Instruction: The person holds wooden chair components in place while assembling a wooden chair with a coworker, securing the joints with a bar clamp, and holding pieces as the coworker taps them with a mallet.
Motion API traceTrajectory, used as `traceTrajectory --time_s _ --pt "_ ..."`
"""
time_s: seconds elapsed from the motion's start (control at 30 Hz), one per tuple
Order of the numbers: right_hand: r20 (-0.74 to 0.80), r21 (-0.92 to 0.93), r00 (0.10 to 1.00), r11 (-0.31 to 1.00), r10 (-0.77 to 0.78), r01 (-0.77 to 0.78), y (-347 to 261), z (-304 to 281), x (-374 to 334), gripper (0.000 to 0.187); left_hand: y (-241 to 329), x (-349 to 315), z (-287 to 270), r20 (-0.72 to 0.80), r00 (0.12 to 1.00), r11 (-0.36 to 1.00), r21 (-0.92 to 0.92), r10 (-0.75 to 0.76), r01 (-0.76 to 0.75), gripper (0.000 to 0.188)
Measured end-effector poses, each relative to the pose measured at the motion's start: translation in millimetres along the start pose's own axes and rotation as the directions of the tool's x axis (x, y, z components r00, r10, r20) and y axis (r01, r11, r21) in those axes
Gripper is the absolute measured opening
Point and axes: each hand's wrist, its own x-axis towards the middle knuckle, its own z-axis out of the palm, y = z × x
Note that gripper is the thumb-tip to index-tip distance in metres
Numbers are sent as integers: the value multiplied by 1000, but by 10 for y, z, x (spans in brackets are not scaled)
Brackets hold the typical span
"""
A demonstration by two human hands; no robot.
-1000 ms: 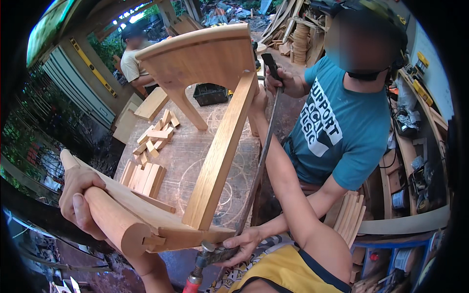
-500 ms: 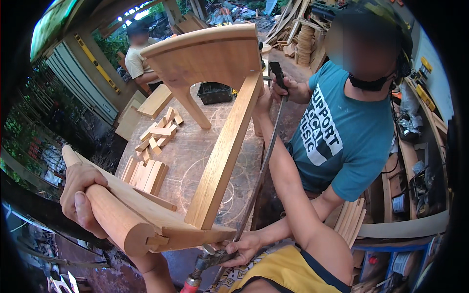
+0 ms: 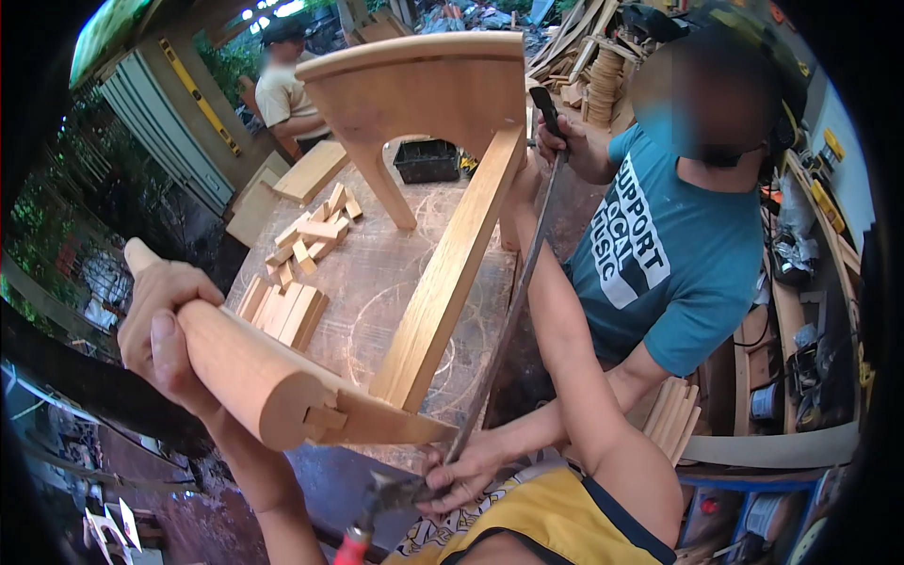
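Note:
A wooden chair frame (image 3: 447, 273) slants across the view, with a curved-top panel (image 3: 414, 89) at its far end and a thick round post (image 3: 240, 372) at the near left. My left hand (image 3: 169, 325) is wrapped around that post. Reaching up from the lower right, my right hand (image 3: 524, 184) holds the frame's far end beside the rail; its fingers are mostly hidden. A long bar clamp (image 3: 513, 320) runs along the frame's right side. A co-worker's hands grip it, one hand (image 3: 570, 146) at the far jaw and the other hand (image 3: 471, 468) near the blurred screw end.
Beneath the frame is a worn worktable (image 3: 363, 311) bearing loose wood blocks (image 3: 315, 231), stacked short boards (image 3: 287, 311) and a black crate (image 3: 426, 162). The co-worker in a teal shirt (image 3: 659, 245) stands close on the right. Another person (image 3: 287, 99) is at the back left.
The near round post has turned, showing more of its end. The clamp's screw end has dropped away from the frame's near edge. The whole view has shifted slightly.

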Motion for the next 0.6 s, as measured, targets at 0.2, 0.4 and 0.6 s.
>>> traceTrajectory --time_s 0.2,0.4,0.6 --pt "11 -231 1000 973 -16 18 207 118 -151 43 38 38 31 18 1000 1000 -28 6 -5 48" --pt "-19 -358 999 933 -32 23 89 174 -218 62 51 23 -22 25 1000 999 28 16 -16 53" --pt "-34 -341 998 939 -52 37 -4 11 -34 67 85 118 116 40 996 997 -20 81 -80 48"
